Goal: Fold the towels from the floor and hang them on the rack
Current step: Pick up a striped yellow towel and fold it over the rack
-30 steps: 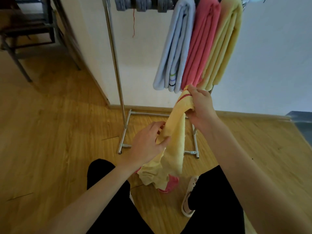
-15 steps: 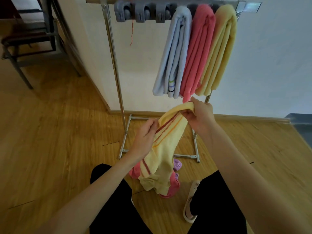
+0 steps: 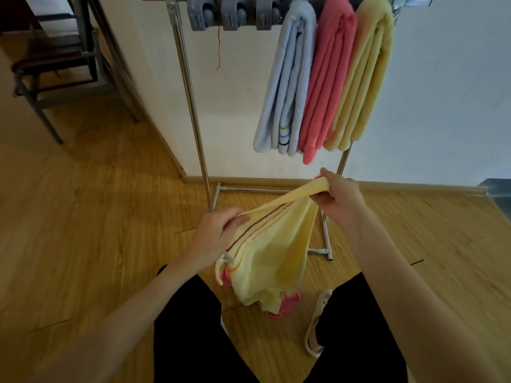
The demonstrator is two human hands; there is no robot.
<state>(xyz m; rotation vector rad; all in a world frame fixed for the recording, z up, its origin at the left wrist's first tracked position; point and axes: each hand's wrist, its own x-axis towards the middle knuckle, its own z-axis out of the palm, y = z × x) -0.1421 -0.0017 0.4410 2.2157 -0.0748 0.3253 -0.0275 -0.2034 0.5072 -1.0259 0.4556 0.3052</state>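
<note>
A pale yellow towel with red stripes hangs between my hands above the floor. My right hand pinches its upper corner. My left hand grips the striped edge lower down and to the left. The towel's loose end droops over a pink towel lying on the wooden floor, mostly hidden. On the metal rack three folded towels hang side by side: light blue, pink and yellow.
Grey clips sit on the rack's top bar, left of the hung towels. The rack's base bars lie on the floor under my hands. A dark chair frame stands at the far left. My legs and a white sandal are below.
My hands have drawn apart, stretching the striped edge of the yellow towel between them. The towel has opened out from a bunched strip. The view tilted up, showing more of the rack.
</note>
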